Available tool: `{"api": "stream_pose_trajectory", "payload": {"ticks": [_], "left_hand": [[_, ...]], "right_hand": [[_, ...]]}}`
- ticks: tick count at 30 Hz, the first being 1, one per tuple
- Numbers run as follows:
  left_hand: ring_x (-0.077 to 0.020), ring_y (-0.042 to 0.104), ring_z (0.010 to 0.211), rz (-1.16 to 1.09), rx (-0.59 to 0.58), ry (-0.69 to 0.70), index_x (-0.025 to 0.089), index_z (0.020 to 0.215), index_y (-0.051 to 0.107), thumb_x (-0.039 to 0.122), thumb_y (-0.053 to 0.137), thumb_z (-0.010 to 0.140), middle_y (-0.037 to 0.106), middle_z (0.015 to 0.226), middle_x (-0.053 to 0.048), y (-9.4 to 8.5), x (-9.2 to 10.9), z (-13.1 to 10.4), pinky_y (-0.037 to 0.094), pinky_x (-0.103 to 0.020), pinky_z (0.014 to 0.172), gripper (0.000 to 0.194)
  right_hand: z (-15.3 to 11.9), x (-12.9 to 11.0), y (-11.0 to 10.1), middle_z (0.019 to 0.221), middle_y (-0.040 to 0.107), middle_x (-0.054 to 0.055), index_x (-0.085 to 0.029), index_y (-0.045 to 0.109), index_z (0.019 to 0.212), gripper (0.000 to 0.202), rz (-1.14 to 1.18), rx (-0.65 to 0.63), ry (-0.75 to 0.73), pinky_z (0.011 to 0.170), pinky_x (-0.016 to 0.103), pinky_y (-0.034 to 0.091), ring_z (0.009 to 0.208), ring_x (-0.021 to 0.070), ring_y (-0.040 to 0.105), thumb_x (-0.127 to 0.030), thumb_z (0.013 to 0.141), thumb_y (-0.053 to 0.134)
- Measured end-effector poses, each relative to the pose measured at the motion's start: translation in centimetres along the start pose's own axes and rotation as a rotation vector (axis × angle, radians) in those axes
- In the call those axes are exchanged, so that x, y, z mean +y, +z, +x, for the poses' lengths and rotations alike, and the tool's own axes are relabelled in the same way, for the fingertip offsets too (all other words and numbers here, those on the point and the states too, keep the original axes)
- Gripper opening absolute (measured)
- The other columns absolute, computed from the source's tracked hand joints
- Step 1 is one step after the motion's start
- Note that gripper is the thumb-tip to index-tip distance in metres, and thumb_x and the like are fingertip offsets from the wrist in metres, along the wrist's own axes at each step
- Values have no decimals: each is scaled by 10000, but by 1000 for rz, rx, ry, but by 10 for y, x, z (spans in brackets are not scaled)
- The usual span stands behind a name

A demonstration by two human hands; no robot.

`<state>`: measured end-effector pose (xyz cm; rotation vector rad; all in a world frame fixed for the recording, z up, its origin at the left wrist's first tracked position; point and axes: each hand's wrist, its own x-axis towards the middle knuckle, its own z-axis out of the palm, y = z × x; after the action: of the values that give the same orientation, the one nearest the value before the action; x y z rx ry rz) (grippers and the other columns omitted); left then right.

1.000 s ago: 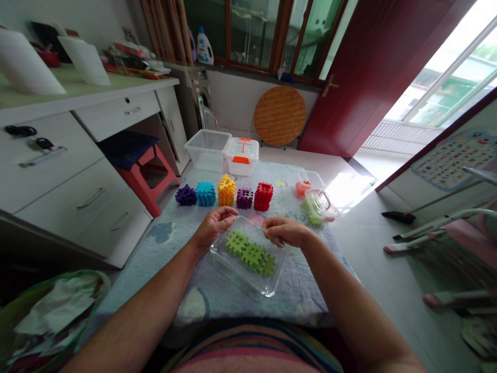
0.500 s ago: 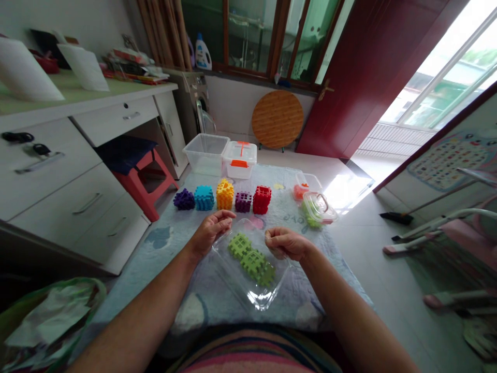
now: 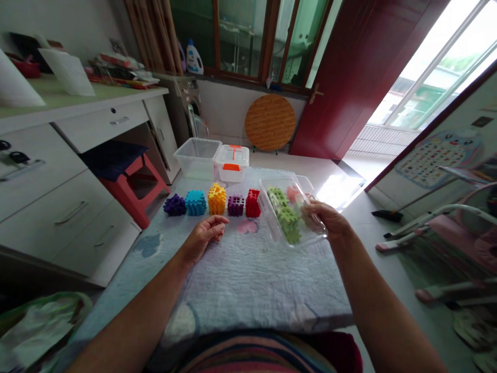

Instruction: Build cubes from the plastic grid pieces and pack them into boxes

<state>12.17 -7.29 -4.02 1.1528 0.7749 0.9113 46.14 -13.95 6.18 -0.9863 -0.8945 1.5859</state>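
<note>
My right hand [image 3: 328,215] grips the right edge of a clear plastic tray [image 3: 272,228], which is tilted above the right part of the table. Green interlocking pieces [image 3: 289,223] show in or through it. My left hand [image 3: 204,238] is over the cloth with fingers loosely bent, holding nothing. Beyond it stands a row of block shapes: dark purple [image 3: 174,205], blue [image 3: 195,202], yellow [image 3: 216,199], purple [image 3: 235,205] and red [image 3: 253,203]. The tray partly covers things behind it at the right.
At the table's far edge are an open clear bin [image 3: 197,158] and a lidded box with an orange latch [image 3: 232,167]. A red stool [image 3: 135,181] stands at the left beside a white desk [image 3: 73,207]. A pink chair [image 3: 454,228] is at the right.
My right hand has carried the tray with the green pieces right and away from me. My left hand has let go of the tray and its fingers have loosened. The view has shifted slightly.
</note>
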Motion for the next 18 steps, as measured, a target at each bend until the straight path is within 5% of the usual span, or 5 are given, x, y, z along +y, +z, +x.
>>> {"api": "stream_pose_trajectory", "payload": {"ticks": [9,18], "left_hand": [[-85,456,576,-10,8,-14,175,975,648,384,731,748,540,675,33,-4,-4,2,374,-209,566,319],[-90,446,600,-13,-5,-18,176,1003,644,393,709,772,530,706,23,-7,-7,0,368,-213,574,324]], "right_hand": [[90,-59,-7,437,419,-81,-203,408,577,296,104,296,-62,353,145,331,372,39,354,-100,754,622],[174,-30,-11,461,516,-72,-189,488,656,203,121,466,-183,365,134,418,382,60,461,-28,736,583]]}}
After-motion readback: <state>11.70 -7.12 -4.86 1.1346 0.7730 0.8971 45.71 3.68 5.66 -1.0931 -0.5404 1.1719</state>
